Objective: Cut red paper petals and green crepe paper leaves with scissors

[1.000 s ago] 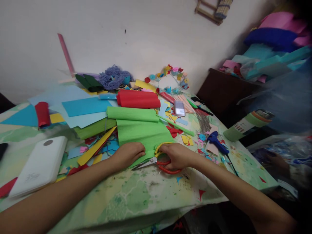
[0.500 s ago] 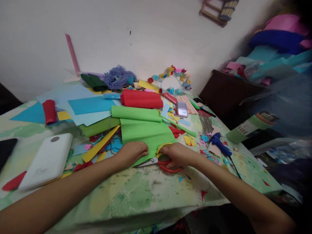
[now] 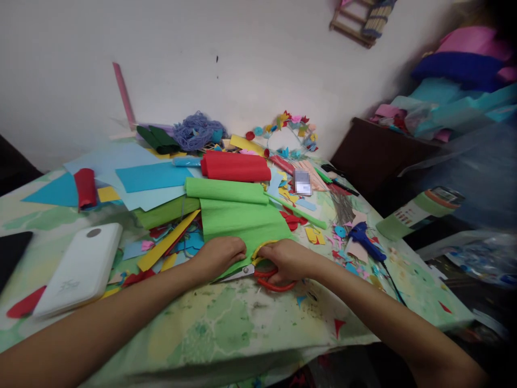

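A sheet of bright green crepe paper (image 3: 238,215) lies partly unrolled, its roll (image 3: 226,190) at the far side. My left hand (image 3: 224,253) rests on its near left part, fingers closed on the paper. My right hand (image 3: 285,260) is around the handles of a pair of scissors (image 3: 247,271), one loop yellow and the other red-orange. The blades point left along the paper's near edge, just below my left fingers. Part of the blades and the paper under my left hand are hidden.
A white power bank (image 3: 83,269) lies at left. Behind the green roll is a red paper roll (image 3: 238,166). A blue glue gun (image 3: 367,241) with its cord and a green bottle (image 3: 420,213) are at right. Colourful paper scraps and purple yarn (image 3: 197,131) cover the far side.
The scissors and my right hand have moved slightly left along the green paper's near edge. My left hand stays almost in place on the paper.
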Demonstrator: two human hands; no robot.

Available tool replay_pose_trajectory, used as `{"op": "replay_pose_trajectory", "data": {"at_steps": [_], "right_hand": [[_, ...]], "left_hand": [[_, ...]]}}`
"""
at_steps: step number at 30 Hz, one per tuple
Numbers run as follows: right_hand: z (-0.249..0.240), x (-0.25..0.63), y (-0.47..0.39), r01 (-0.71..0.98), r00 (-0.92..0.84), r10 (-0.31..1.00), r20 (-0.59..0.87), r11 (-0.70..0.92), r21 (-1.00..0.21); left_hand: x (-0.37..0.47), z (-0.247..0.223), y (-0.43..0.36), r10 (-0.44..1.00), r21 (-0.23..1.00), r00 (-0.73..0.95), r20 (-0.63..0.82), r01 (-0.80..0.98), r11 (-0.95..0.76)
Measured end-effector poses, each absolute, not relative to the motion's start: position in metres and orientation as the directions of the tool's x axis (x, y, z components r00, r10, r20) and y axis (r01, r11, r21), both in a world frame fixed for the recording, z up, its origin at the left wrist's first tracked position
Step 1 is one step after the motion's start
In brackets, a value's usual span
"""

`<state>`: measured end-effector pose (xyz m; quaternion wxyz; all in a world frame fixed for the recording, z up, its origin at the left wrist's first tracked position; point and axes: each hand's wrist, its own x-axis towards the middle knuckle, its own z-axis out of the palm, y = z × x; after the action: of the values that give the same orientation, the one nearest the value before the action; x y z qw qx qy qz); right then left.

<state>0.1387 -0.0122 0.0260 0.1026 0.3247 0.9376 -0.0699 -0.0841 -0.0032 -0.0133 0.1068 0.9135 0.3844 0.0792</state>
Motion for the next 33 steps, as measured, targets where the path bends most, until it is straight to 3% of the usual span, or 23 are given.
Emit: {"op": "replay_pose_trajectory", "data": {"at_steps": [17,24,28,33], "right_hand": [[0.022,0.123,-0.010,0.608,-0.774,0.564,-0.289,0.789,-0.088],[0.032,0.128,-0.029,0.493,-0.855,0.446,-0.264,0.858,-0.147],[0.036,0.156,-0.044,0.640,-0.769,0.628,-0.120,0.753,-0.155],[0.031,0.203,-0.058,0.869,-0.433,0.900,0.053,0.432,-0.242]], "left_hand": [[-0.086,-0.015,-0.002,0.737,0.275,0.675,0.033,0.703,-0.656],[-0.086,-0.011,-0.008,0.733,0.282,0.679,0.038,0.696,-0.660],[-0.092,-0.022,-0.009,0.727,0.330,0.684,0.054,0.675,-0.660],[-0.101,-0.049,-0.006,0.693,0.262,0.706,0.142,0.649,-0.715]]}}
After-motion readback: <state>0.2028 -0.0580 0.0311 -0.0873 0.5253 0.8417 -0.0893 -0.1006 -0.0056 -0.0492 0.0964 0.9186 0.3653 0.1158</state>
